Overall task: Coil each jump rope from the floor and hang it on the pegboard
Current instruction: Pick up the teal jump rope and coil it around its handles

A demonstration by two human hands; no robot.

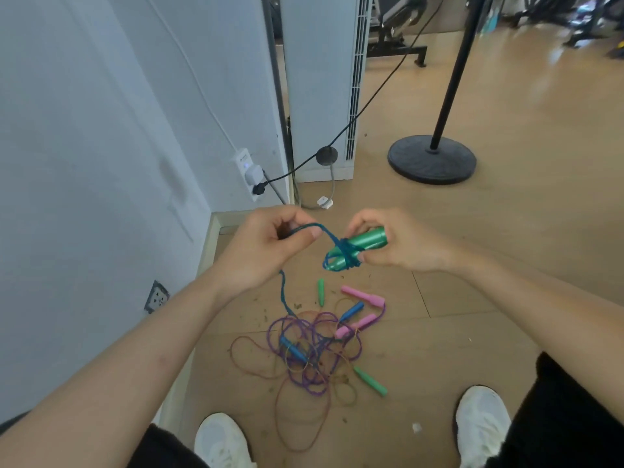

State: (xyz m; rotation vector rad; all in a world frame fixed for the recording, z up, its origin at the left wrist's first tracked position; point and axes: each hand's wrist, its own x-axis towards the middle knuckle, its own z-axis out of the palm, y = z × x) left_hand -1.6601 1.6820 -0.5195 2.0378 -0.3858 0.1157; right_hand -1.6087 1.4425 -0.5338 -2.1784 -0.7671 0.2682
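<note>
My right hand (398, 241) grips two dark green handles (363, 243) held side by side, with teal rope (342, 253) wound round their lower ends. My left hand (270, 246) pinches the same teal cord (312, 227) just left of the handles. From my left hand the cord hangs down to a tangled pile of ropes (310, 352) on the floor. In that pile lie purple and brown cords, pink handles (363, 293), blue handles (351, 310) and light green handles (371, 381). No pegboard is in view.
A white wall (84, 163) with a power strip (250, 172) and a socket (156, 296) runs along the left. A white cabinet (320, 89) stands behind, black cables crossing it. A black pole stand base (432, 158) sits at right. My white shoes (483, 423) flank the pile.
</note>
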